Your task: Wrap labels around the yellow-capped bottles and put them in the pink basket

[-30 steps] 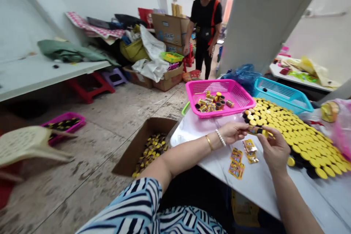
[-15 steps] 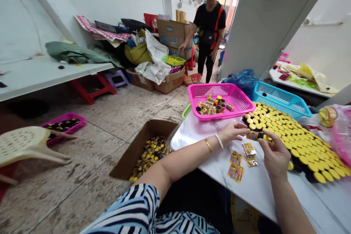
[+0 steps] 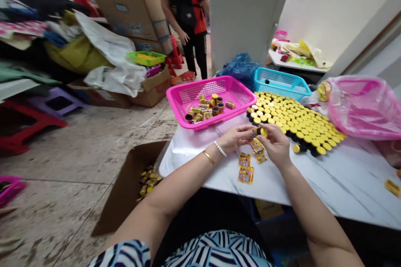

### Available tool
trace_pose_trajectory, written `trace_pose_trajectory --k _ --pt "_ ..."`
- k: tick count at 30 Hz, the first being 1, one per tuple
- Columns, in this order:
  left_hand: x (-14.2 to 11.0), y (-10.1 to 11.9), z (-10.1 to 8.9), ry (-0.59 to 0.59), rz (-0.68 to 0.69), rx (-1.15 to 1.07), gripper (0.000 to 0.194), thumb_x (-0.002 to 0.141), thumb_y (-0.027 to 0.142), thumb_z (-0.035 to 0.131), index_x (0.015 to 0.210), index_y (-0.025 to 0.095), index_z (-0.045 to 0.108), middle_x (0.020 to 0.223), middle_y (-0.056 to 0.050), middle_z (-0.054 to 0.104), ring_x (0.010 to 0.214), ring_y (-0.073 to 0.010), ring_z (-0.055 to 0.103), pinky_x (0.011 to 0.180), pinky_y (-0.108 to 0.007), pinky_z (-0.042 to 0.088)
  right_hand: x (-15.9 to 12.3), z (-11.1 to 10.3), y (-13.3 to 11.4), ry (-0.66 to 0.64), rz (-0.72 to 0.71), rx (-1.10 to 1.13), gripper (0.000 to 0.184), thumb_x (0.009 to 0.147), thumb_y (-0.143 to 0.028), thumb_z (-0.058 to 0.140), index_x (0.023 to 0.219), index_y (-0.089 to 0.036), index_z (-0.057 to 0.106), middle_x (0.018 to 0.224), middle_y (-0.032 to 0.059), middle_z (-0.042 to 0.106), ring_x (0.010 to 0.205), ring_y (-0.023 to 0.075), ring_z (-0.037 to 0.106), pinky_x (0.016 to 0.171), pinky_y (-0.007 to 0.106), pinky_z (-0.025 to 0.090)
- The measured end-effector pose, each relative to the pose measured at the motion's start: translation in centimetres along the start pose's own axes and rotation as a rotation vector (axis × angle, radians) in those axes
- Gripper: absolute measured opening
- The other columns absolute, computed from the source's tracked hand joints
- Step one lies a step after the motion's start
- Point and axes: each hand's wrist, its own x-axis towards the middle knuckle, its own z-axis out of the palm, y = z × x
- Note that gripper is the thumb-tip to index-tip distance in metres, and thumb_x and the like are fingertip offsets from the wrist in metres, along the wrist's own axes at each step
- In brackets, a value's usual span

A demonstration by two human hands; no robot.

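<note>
The left hand [image 3: 233,139] and right hand [image 3: 275,144] pinch a small black cylinder with a yellow cap [image 3: 259,132] between closed fingers, above the white marble desk [image 3: 344,187], near printed yellow paper sachets [image 3: 246,171] towards its front edge.

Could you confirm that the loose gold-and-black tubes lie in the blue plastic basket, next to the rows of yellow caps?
No: the head view shows the loose gold-and-black tubes in the pink plastic basket, not the blue plastic basket. They do lie next to the rows of yellow caps.
</note>
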Motion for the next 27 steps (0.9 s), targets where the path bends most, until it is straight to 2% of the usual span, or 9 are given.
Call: trace_pose_trajectory --k 3,5,10,13,15,19,22,25,27 --pt "-0.1 0.0 0.0 0.017 0.025 0.010 0.051 0.065 0.029 0.101 0.110 0.014 0.080 0.108 -0.010 0.079 0.086 -0.0140 0.072 0.082 -0.028 0.056 -0.1 -0.1 0.1 -0.054 0.095 0.115 0.048 0.086 -0.038 0.082 0.131 -0.028 0.068 0.122 0.0082 0.074 0.110 0.0244 0.075 0.101 0.044 0.062" --pt "-0.2 0.0 0.1 0.013 0.033 0.015 0.051 0.066 0.029 0.100 0.110 0.014 0.080 0.110 -0.010 0.078 0.090 -0.0164 0.073 0.085 -0.031 0.057 -0.2 -0.2 0.1 -0.074 0.113 0.144 0.045 0.085 -0.037 0.083 0.127 -0.028 0.069 0.122 0.0080 0.075 0.109 0.0243 0.075 0.102 0.045 0.062" --pt "-0.3 0.0 0.4 -0.008 0.068 0.020 0.050 0.065 0.030 0.100 0.108 0.015 0.079 0.101 -0.007 0.078 0.083 -0.0156 0.073 0.077 -0.030 0.057 0.2 -0.4 -0.2 -0.074 -0.027 -0.054 0.038 0.086 -0.031 0.082 0.124 -0.032 0.074 0.127 0.0076 0.069 0.120 0.0253 0.069 0.107 0.047 0.059" --pt "-0.3 0.3 0.5 0.022 0.123 0.046 0.049 0.062 0.032 0.101 0.100 0.014 0.077 0.089 -0.004 0.077 0.071 -0.0123 0.069 0.067 -0.026 0.053 0.6 -0.7 -0.4 -0.108 -0.061 -0.155 0.040 0.087 -0.027 0.080 0.126 -0.034 0.075 0.123 0.0065 0.066 0.110 0.0226 0.069 0.094 0.042 0.064" --pt "-0.3 0.6 0.4 0.015 0.115 0.064 0.051 0.063 0.034 0.101 0.103 0.014 0.076 0.091 -0.005 0.076 0.070 -0.0120 0.068 0.065 -0.025 0.052 0.7 -1.0 -0.5 -0.130 -0.044 -0.123 0.040 0.089 -0.025 0.076 0.128 -0.034 0.074 0.118 0.0054 0.068 0.100 0.0197 0.070 0.088 0.040 0.065" --pt "-0.3 0.8 0.0 0.027 0.031 0.066 0.055 0.069 0.040 0.097 0.113 0.016 0.074 0.101 -0.007 0.077 0.075 -0.0132 0.071 0.067 -0.025 0.052 0.8 -1.4 -0.9 -0.075 -0.114 -0.204 0.035 0.089 -0.020 0.072 0.121 -0.032 0.076 0.121 0.0063 0.069 0.109 0.0221 0.070 0.094 0.041 0.065" --pt "-0.1 0.4 -0.3 0.041 0.087 0.125 0.052 0.067 0.038 0.098 0.106 0.016 0.072 0.090 -0.004 0.075 0.070 -0.0115 0.068 0.066 -0.025 0.051 0.7 -1.1 -0.8 -0.092 -0.170 -0.265 0.035 0.088 -0.018 0.072 0.119 -0.031 0.076 0.115 0.0054 0.072 0.103 0.0214 0.071 0.095 0.042 0.063" --pt "0.1 0.2 -0.3 -0.009 0.215 0.253 0.049 0.067 0.037 0.097 0.104 0.017 0.071 0.081 0.000 0.072 0.064 -0.0099 0.063 0.064 -0.025 0.050 0.6 -0.5 -0.4 -0.114 -0.074 -0.188 0.034 0.086 -0.024 0.077 0.120 -0.029 0.074 0.108 0.0045 0.075 0.093 0.0196 0.073 0.090 0.040 0.065" --pt "0.0 0.3 -0.2 -0.025 0.243 0.321 0.046 0.071 0.039 0.095 0.105 0.017 0.072 0.079 0.001 0.070 0.062 -0.0101 0.062 0.063 -0.025 0.049 0.5 -0.4 -0.3 -0.112 0.007 -0.099 0.042 0.085 -0.030 0.081 0.126 -0.029 0.071 0.106 0.0040 0.076 0.093 0.0198 0.074 0.090 0.040 0.065"
